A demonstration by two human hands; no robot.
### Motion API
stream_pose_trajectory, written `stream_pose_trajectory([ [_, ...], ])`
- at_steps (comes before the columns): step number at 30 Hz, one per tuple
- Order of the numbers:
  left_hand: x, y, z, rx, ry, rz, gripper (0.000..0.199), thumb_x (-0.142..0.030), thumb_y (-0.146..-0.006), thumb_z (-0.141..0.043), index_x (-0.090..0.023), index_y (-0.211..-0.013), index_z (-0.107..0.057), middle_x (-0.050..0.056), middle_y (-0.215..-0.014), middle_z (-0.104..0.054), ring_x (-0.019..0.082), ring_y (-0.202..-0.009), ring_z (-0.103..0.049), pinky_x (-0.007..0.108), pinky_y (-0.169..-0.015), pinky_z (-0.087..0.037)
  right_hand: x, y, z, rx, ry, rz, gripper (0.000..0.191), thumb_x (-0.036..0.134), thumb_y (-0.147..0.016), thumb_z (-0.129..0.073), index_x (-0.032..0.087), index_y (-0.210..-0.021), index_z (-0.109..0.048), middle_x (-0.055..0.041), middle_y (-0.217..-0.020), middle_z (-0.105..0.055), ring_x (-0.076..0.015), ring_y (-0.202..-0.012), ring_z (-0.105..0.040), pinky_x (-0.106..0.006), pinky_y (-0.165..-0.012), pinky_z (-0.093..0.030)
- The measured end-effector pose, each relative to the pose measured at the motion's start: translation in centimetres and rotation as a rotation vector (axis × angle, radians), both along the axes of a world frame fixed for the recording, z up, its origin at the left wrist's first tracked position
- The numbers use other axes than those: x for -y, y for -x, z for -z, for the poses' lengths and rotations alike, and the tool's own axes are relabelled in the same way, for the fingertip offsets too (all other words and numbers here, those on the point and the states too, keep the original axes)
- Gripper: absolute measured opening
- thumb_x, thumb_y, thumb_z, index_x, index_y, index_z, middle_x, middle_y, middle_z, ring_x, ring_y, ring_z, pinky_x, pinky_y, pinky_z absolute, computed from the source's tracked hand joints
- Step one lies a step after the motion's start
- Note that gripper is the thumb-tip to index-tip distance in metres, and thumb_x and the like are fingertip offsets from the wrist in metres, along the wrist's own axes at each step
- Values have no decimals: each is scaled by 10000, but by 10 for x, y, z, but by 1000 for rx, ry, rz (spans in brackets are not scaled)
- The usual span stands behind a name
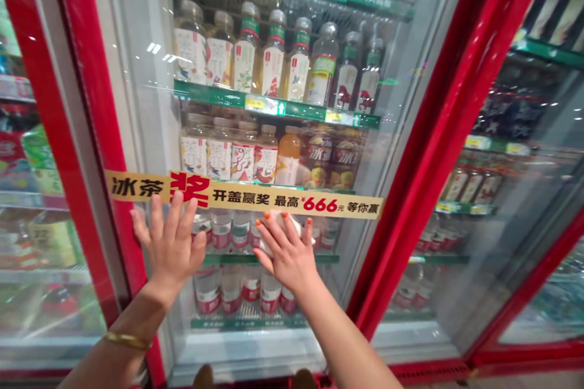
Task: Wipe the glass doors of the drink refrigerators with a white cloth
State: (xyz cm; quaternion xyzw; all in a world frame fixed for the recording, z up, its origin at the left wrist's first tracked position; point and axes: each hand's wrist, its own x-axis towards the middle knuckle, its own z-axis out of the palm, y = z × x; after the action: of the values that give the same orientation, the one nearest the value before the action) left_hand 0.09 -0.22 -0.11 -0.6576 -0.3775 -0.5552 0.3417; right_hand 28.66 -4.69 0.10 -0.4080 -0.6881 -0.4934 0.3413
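Observation:
A glass cooler door with a red frame fills the middle, crossed by a yellow strip with Chinese lettering and "666". My left hand is spread against the door at the strip's left part, fingertips over its lower edge, with a gold bangle on the wrist. Just below the middle of the strip, my right hand lies with fingers spread, the nails orange. A white cloth or tissue shows beneath its fingers, pressed to the glass. Behind the door, bottles stand in rows.
Green-edged shelves carry price tags inside the cooler. Another red-framed cooler with packaged goods stands at the left, and more bottles show behind glass at the right. Two dark shoe tips appear at the bottom edge.

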Motion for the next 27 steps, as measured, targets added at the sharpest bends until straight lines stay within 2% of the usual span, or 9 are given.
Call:
stream_pose_trajectory([
  [2, -1, 1, 0, 3, -4, 9, 754, -395, -1073, -514, -400, -1767, -220, -32, -1848, -211, 280, -1748, -71, 601, -1431, 52, 8, -26, 21, -175, -38, 72, 806, 544, -1059, -604, 278, -1759, -306, -59, -1822, -332, -309, -1751, -26, -638, -1403, 92],
  [6, 3, 0, 0, 18, 11, 13, 798, -415, -1059, -578, -416, -1766, -208, -22, -1854, -205, 304, -1750, -62, 636, -1428, 57, 7, -52, 22, -555, -90, 258, 818, 440, -1119, -458, 122, -1786, -106, -208, -1859, -45, -356, -1736, 75, -676, -1397, -19],
  [8, 9, -9, 0, 22, 13, -6, 845, -397, -1038, -629, -395, -1770, -207, -12, -1863, -165, 325, -1751, -53, 643, -1426, 64, 3, -37, 27, -522, -64, 244, 843, 482, -1112, -458, 119, -1785, -105, -213, -1860, -42, -378, -1736, 80, -717, -1384, -66],
  [11, 20, -38, -2, -107, -63, 9, 864, -367, -1017, -666, -399, -1762, -229, -42, -1864, -135, 295, -1751, -63, 607, -1422, 96, 3, -17, 58, -313, -29, 135, 905, 568, -1062, -564, 209, -1789, -164, -146, -1873, -106, -373, -1746, 7, -677, -1398, -87],
  [15, 24, -85, -5, -291, -124, 66, 799, -448, -1042, -629, -404, -1749, -259, -51, -1831, -222, 234, -1746, -97, 590, -1420, 78, 12, -41, 90, -450, -47, 216, 778, 463, -1132, -383, 209, -1794, -63, -153, -1877, -36, -359, -1745, 58, -728, -1376, -68],
  [18, 17, -101, -4, -288, -68, 64, 783, -470, -1050, -609, -388, -1748, -265, -17, -1814, -262, 249, -1745, -75, 627, -1414, 57, 8, -57, 71, -715, -65, 330, 776, 372, -1135, -334, 145, -1784, 25, -244, -1859, -9, -417, -1734, 70, -813, -1316, -169],
  [22, 13, -100, -3, -267, -68, 49, 786, -426, -1038, -644, -400, -1740, -291, -21, -1810, -280, 233, -1744, -78, 593, -1422, 62, -4, -31, 52, -622, -28, 237, 837, 372, -1102, -425, 152, -1786, 5, -218, -1867, -13, -426, -1737, 30, -787, -1317, -231],
  [25, 15, -98, -3, -282, -77, 28, 783, -431, -1045, -637, -405, -1742, -280, -40, -1825, -230, 229, -1746, -69, 586, -1424, 56, 0, -18, 85, -434, -2, 140, 845, 345, -1075, -497, 207, -1793, -73, -141, -1882, -42, -362, -1749, 0, -695, -1370, -207],
  [27, 16, -99, -4, -288, -75, 12, 779, -437, -1055, -616, -406, -1747, -258, -53, -1833, -198, 226, -1747, -58, 590, -1422, 50, 8, -26, 114, -494, 5, 169, 827, 334, -1094, -459, 185, -1791, -40, -156, -1879, -9, -356, -1748, 34, -730, -1362, -194],
])
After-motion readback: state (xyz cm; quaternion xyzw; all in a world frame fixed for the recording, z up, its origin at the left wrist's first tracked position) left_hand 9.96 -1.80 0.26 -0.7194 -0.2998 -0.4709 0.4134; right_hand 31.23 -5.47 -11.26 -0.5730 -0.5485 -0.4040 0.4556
